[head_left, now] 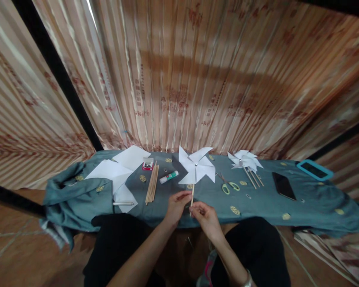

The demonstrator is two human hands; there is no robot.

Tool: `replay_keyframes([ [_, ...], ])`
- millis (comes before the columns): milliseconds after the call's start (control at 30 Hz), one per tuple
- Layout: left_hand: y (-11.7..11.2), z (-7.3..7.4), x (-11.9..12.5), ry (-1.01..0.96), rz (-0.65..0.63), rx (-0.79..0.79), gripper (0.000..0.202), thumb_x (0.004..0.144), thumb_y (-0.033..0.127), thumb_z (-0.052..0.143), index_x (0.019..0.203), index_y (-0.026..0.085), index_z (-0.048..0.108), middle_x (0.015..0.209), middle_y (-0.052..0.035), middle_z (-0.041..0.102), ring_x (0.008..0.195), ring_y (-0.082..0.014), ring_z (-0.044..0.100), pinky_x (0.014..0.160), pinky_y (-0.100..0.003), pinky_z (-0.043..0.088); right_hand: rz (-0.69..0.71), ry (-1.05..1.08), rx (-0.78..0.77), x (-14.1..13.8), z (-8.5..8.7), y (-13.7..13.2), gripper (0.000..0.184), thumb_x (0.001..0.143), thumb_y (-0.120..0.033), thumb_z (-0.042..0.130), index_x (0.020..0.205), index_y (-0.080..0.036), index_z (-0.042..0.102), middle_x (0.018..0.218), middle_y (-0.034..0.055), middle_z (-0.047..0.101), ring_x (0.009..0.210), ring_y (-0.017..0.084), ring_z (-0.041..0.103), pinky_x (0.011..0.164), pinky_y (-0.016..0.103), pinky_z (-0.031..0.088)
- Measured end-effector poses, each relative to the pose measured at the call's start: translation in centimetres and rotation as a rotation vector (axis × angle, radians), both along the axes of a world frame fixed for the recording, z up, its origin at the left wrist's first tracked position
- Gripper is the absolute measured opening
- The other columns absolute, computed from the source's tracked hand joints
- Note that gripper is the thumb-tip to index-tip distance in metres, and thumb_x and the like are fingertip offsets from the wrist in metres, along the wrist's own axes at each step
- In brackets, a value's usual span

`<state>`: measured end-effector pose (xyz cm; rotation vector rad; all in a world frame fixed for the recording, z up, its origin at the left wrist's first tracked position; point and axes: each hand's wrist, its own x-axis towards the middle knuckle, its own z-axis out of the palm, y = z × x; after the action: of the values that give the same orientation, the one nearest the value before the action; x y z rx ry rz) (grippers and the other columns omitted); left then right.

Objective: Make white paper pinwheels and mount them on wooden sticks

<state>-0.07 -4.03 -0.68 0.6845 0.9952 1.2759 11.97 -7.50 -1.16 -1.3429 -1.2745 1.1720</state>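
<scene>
A white paper pinwheel [202,169] on a thin wooden stick stands up in front of me, with a shiny pin at its centre. My left hand [176,205] pinches the stick just under the paper blades. Lower down, my right hand [206,215] is closed on the same stick near its bottom end. To the left lie a glue stick [169,177] and a bundle of wooden sticks [152,185]. Scissors [229,185] with green handles rest to the right of the pinwheel.
Several finished pinwheels [244,160] lie together at the right, near a black phone [283,185] and a blue-framed device [314,170]. White paper sheets [107,170] and a small red box [147,164] are at the left. A green cloth [266,207] covers the table; a curtain [179,79] hangs behind.
</scene>
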Motion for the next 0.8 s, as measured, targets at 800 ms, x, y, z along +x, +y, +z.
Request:
replay_keyframes([
  [800,0.9,-0.8,0.0,0.074,-0.037,-0.012,0.025,0.043,0.029,0.084,0.063,0.017,0.075,0.064,-0.0035,0.072,0.064,-0.0165,0.062,0.068,-0.027,0.049,-0.266,-0.118,0.221,6.8,6.2,6.9,0.037,0.061,-0.050,0.075,0.079,-0.018,0.071,0.073,0.0066,0.074,0.067,0.021,0.065,0.068,0.034,0.050],
])
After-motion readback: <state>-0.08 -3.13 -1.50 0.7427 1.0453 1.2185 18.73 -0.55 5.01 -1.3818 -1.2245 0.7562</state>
